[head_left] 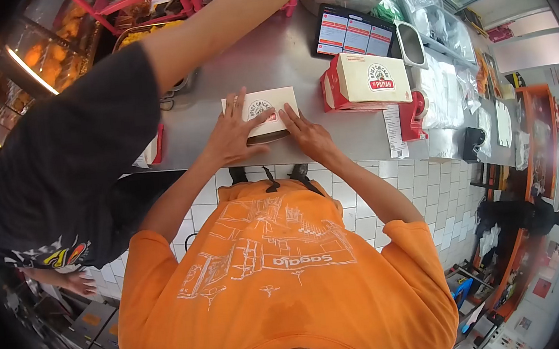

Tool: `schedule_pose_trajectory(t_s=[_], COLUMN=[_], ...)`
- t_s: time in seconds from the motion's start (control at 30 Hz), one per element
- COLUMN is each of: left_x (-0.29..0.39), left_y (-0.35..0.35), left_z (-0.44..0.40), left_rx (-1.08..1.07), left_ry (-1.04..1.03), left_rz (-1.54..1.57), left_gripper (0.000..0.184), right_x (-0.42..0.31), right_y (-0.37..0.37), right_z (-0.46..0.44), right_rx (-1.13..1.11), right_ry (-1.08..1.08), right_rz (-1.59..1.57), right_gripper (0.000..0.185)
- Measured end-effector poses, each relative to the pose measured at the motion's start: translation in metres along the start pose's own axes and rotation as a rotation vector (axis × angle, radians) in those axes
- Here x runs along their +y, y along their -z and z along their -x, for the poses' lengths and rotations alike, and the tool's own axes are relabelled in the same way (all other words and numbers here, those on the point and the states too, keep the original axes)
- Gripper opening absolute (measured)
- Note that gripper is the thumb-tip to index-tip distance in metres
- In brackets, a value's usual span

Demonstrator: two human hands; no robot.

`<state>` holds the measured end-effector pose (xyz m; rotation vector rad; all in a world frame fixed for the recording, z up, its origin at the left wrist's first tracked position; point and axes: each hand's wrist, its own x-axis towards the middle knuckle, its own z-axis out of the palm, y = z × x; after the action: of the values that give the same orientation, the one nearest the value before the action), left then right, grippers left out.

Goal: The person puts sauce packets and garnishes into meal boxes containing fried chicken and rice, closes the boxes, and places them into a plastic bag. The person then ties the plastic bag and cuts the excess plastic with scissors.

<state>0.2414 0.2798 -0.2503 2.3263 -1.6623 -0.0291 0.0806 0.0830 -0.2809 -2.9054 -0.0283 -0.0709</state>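
A cream cardboard box (pixel 277 97) with a printed chicken logo lies on the steel counter (pixel 216 73) in front of my body. My left hand (pixel 237 130) rests on its left part, fingers spread over the lid and logo. On the box's right edge lies my right hand (pixel 307 131), its fingers extended along the side and corner. Neither hand is wrapped round anything. The inside of the box is hidden.
At the right stand stacked cream-and-red boxes (pixel 374 78), with a receipt (pixel 394 130) and a red tape dispenser (pixel 413 118) beside them. Behind is a tablet (pixel 354 31). A co-worker's arm (pixel 225 28) stretches across the counter from the left, beyond my hands.
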Motion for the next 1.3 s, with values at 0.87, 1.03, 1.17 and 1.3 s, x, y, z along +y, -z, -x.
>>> schedule_pose_trajectory(t_s=[0.87,1.03,1.17,1.3], left_x=[0.067,0.087,0.102,0.101], left_y=[-0.04,-0.059,-0.061,-0.049], left_z=[-0.019,-0.017,-0.017,-0.014], left_rx=[0.298,0.332,0.397,0.37], left_ry=[0.282,0.441,0.466,0.483], left_rz=[-0.066,-0.172,-0.126,-0.113], left_gripper=[0.073,0.076,0.071,0.077], right_x=[0.211,0.173,0.068,0.001], right_y=[0.016,0.027,0.038,-0.01], right_z=[0.281,0.27,0.152,0.039], right_rx=[0.738,0.592,0.082,0.035], right_ry=[-1.099,-1.143,-0.816,-0.494], right_rz=[-0.728,-0.398,-1.186,-1.282], right_gripper=[0.029,0.03,0.035,0.034])
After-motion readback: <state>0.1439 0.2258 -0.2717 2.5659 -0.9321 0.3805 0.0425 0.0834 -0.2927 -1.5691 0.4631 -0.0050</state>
